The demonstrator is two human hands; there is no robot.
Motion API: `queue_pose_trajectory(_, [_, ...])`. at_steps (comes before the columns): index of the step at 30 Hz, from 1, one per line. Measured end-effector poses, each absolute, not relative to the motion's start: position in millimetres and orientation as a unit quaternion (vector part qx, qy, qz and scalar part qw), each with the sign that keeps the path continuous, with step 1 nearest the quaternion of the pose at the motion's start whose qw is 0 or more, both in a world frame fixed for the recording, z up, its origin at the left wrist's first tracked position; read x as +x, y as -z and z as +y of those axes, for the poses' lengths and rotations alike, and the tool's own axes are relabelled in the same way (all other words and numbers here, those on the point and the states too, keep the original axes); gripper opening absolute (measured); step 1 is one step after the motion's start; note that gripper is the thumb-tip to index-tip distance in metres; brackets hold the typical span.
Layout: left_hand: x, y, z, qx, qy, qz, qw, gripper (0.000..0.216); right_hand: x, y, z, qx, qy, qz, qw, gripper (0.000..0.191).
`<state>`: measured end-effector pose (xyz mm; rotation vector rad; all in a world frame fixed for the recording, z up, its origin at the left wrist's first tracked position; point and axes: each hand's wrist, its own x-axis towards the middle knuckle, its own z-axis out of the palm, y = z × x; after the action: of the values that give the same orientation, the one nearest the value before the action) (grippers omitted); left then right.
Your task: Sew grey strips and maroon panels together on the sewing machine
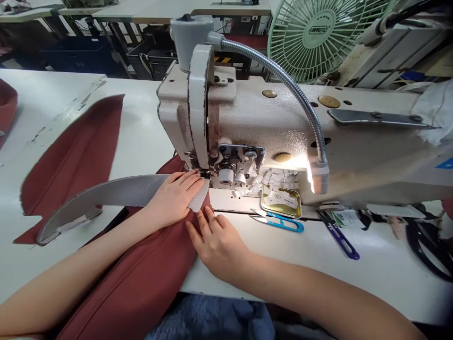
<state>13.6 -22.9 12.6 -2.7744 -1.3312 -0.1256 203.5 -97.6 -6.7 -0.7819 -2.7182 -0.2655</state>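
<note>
My left hand [176, 194] lies flat, fingers stretched, on a grey curved strip [106, 193] that rests over dark red fabric [141, 278]. Its fingertips reach the needle area of the sewing machine [247, 123]. My right hand [215, 241] rests just right of it, fingers extended and pressing the red fabric's edge beside the strip's end. Neither hand grips anything. The needle itself is hidden behind the machine head.
Another red fabric piece [78, 156] lies at the left on the white table [354, 269]. Blue thread snips [283, 221], purple snips [339, 238] and a small open tin [281, 200] sit by the machine base. A lamp gooseneck [283, 75] arcs over; a green fan [325, 33] stands behind.
</note>
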Motion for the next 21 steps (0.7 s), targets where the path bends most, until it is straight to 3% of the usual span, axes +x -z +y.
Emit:
queue_pose_trajectory(10, [5.6,-19.6,-24.8,-0.912,0.061,-0.405,0.013,0.05,203.9,2.0,-100.7,-0.27,0.107,-0.948,0.132,0.041])
queue_pose_trajectory(15, [-5.6,-25.3,-24.6,-0.941,0.093,-0.325,0.022,0.032,204.3,-3.2,-100.7,-0.269,0.113,-0.946,0.14,0.037])
queue_pose_trajectory(21, [0.9,-20.8,-22.6,-0.934,0.101,-0.339,0.044,0.032,205.5,-3.6,-96.0,-0.253,0.133,-0.95,0.128,0.035])
